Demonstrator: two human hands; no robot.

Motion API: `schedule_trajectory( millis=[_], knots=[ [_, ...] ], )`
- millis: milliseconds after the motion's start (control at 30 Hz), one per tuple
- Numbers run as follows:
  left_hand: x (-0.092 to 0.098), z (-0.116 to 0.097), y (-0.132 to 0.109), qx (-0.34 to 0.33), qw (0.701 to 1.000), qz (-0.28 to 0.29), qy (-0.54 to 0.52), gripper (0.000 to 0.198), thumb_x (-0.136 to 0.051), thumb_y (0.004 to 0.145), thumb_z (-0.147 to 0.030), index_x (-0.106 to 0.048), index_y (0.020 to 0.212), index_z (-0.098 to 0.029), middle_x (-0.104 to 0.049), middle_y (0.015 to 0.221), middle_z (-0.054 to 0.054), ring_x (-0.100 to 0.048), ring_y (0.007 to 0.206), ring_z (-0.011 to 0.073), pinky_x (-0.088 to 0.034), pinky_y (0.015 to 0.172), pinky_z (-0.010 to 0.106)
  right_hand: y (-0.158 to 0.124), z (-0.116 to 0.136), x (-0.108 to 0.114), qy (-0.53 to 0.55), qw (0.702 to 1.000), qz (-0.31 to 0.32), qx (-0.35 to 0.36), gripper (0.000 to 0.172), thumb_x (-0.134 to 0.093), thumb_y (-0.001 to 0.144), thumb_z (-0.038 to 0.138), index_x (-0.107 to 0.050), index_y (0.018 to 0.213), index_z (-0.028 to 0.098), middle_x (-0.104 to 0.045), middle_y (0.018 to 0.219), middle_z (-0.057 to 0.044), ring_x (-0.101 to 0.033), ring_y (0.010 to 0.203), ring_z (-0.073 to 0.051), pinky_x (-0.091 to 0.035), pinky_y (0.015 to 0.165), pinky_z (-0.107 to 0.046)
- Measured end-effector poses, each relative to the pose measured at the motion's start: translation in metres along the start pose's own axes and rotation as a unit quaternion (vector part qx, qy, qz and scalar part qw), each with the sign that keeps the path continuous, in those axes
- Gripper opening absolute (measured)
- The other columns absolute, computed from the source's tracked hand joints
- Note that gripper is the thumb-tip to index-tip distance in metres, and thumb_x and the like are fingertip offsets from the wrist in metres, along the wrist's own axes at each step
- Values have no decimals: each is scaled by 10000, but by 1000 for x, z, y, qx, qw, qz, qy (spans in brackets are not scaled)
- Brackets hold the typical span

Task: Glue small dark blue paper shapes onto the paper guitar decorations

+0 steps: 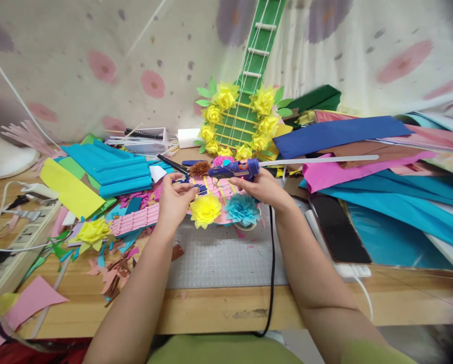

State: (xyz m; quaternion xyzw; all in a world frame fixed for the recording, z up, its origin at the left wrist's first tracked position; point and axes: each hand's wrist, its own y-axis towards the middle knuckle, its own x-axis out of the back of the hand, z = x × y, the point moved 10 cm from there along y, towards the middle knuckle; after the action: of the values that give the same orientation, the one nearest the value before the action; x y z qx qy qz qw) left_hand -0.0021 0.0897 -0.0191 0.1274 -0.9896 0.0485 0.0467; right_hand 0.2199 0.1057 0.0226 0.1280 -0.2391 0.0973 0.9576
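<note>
My right hand (257, 188) grips a blue hot glue gun (234, 170) with a white glue stick (317, 161) sticking out to the right; its nozzle points left. My left hand (175, 198) pinches a small dark blue paper piece (200, 188) just below the nozzle. Under both hands lies a pink paper guitar (135, 221) bearing a yellow paper flower (205, 210) and a light blue paper flower (242, 209), resting on a grey cutting mat (219, 258).
A green paper guitar (249, 76) ringed with yellow flowers leans at the back. Coloured paper sheets (340, 134) pile up at right, folded blue paper (112, 169) at left. A phone (338, 230), scissors (172, 164), a power strip (17, 237) and paper scraps (108, 268) lie around. The gun's black cord (272, 263) hangs over the front edge.
</note>
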Motion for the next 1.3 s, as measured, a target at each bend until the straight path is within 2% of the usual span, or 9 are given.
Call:
schedule_trajectory(
  millis=[133, 333, 467, 633, 733, 833, 1067, 1167, 1300],
  knots=[
    [23, -14, 3, -17, 1000, -6, -12, 553, -801, 517, -218, -565, 1016, -188, -681, 721, -23, -674, 663, 138, -517, 604, 229, -2, -9, 19, 13, 998, -49, -40, 381, -666, 743, 562, -620, 708, 186, -614, 652, -18, -556, 623, -145, -455, 591, -283],
    [63, -24, 18, 3, 1000, -19, 15, 554, -829, 466, -200, -577, 960, -185, -685, 692, -13, -653, 583, 141, -506, 519, 229, -6, -14, 47, 18, 992, -112, -45, 389, -653, 751, 561, -546, 633, 206, -522, 541, 5, -512, 564, -136, -410, 532, -267],
    [69, -20, 26, 29, 999, 5, 40, 564, -834, 454, -155, -497, 904, -197, -671, 649, -26, -650, 561, 153, -526, 524, 262, -11, -17, 61, 28, 987, -141, -66, 394, -662, 760, 528, -510, 583, 210, -468, 473, 24, -418, 462, -104, -353, 459, -257],
    [64, -11, 27, 71, 995, 30, 68, 555, -844, 459, -169, -471, 869, -198, -666, 632, -27, -629, 509, 146, -490, 495, 250, -14, -24, 69, 51, 985, -150, -74, 363, -649, 789, 491, -553, 594, 200, -471, 465, 21, -409, 440, -97, -331, 445, -256],
    [55, -15, 28, 74, 993, 54, 76, 513, -831, 474, -174, -480, 848, -200, -658, 619, -31, -612, 490, 135, -433, 456, 215, -13, -26, 68, 50, 984, -153, -73, 346, -644, 798, 483, -588, 618, 193, -470, 465, 23, -411, 437, -95, -328, 443, -252],
    [36, -28, 29, 40, 990, 112, 74, 466, -797, 505, -159, -486, 848, -208, -648, 595, -41, -605, 485, 133, -396, 444, 198, -13, -24, 67, 47, 984, -158, -73, 348, -659, 785, 483, -588, 608, 192, -468, 463, 24, -414, 438, -95, -328, 437, -247],
    [-4, -60, 41, -78, 967, 204, 133, 416, -709, 546, -63, -482, 855, -225, -689, 681, -16, -646, 601, 152, -459, 578, 234, -12, -26, 73, 52, 983, -164, -71, 367, -656, 790, 515, -590, 602, 207, -496, 476, 6, -434, 433, -107, -355, 443, -268],
    [-22, -71, 47, -170, 925, 243, 237, 355, -691, 571, -71, -552, 854, -235, -710, 741, -9, -667, 747, 181, -473, 691, 258, -13, -26, 78, 55, 982, -173, -60, 394, -658, 779, 546, -572, 583, 215, -500, 477, 2, -439, 433, -111, -374, 454, -278],
    [-50, -66, 49, -258, 829, 314, 384, 356, -636, 596, -59, -651, 883, -268, -721, 788, -17, -649, 736, 187, -448, 719, 258, -14, -26, 83, 68, 979, -184, -64, 414, -676, 743, 581, -567, 571, 220, -497, 471, -1, -426, 425, -109, -366, 442, -282]
  ],
)
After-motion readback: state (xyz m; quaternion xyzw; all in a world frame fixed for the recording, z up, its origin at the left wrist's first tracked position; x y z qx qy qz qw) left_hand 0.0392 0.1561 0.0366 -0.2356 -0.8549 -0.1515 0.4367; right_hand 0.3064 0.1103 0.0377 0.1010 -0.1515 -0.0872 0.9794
